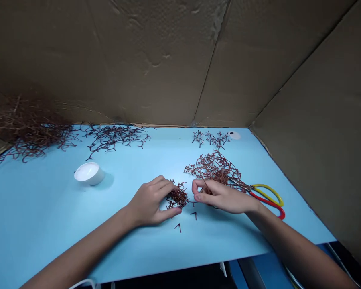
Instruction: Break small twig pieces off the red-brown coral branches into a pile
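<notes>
My left hand (155, 199) rests on the table with thumb and fingers apart, curved around the left side of a small pile of short brown twig pieces (178, 195). The fingertips touch the pile. To its right, my right hand (218, 195) is closed in a pinch, thumb and forefinger together, with thin brown twig (205, 190) showing inside the curl of the fingers. Just behind it lies a tangled heap of brown branching twigs (213, 164). Scissors (269, 196) with one yellow and one red handle lie beside this heap, their blades partly covered by twigs.
A white cup (89, 173) sits tilted at the left. Behind it are loose dark twigs (116, 136) and a large bushy heap (33, 124). Small sprigs (218, 139) and a white disc (234, 135) lie at the back right. Cardboard walls (156, 60) enclose the blue table (132, 257).
</notes>
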Available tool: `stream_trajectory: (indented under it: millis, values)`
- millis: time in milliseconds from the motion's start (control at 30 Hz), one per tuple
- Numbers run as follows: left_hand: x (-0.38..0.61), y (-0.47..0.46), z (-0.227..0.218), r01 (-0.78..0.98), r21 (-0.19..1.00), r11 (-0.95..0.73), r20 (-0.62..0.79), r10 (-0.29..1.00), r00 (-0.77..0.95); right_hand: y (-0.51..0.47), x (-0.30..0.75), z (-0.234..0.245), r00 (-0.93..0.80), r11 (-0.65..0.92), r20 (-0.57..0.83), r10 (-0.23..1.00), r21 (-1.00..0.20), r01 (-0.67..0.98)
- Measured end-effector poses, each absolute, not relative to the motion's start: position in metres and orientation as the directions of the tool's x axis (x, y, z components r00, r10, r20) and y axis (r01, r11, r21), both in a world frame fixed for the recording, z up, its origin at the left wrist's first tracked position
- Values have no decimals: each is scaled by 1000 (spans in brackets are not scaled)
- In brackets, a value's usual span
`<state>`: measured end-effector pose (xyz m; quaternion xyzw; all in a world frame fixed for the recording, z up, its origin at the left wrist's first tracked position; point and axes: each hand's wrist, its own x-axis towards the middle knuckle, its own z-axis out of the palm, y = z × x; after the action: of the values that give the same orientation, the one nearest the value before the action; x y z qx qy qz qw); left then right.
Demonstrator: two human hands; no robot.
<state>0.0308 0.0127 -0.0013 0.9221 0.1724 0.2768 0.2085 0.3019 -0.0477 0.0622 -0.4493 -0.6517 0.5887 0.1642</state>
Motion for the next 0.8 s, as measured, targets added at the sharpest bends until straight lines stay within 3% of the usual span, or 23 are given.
stream_trajectory:
  millis: [133,267,333,433,533,667,800]
  values:
    - [22,19,12,156,486,-860,564,445,696,-41,305,83,-641,50,-366,675,-844,535]
    - [19,28,41,143,535,-833,583,487,651,-36,297,96,-700,242,-422,576,-730,639]
    - [24,31,57,90,510,-855,583,421,695,-34,291,100,-695,304,-460,552,-665,682]
    - [42,30,72,21,362,-932,587,246,772,-31,281,106,-683,372,-534,499,-580,725]
    - [63,21,73,6,263,-965,500,142,855,-32,276,113,-709,413,-526,469,-579,703]
    - [77,9,65,115,413,-904,355,276,893,-37,279,116,-748,391,-410,522,-664,637]
    - [73,7,69,134,643,-754,281,395,875,-48,286,106,-690,386,-243,682,-682,621]
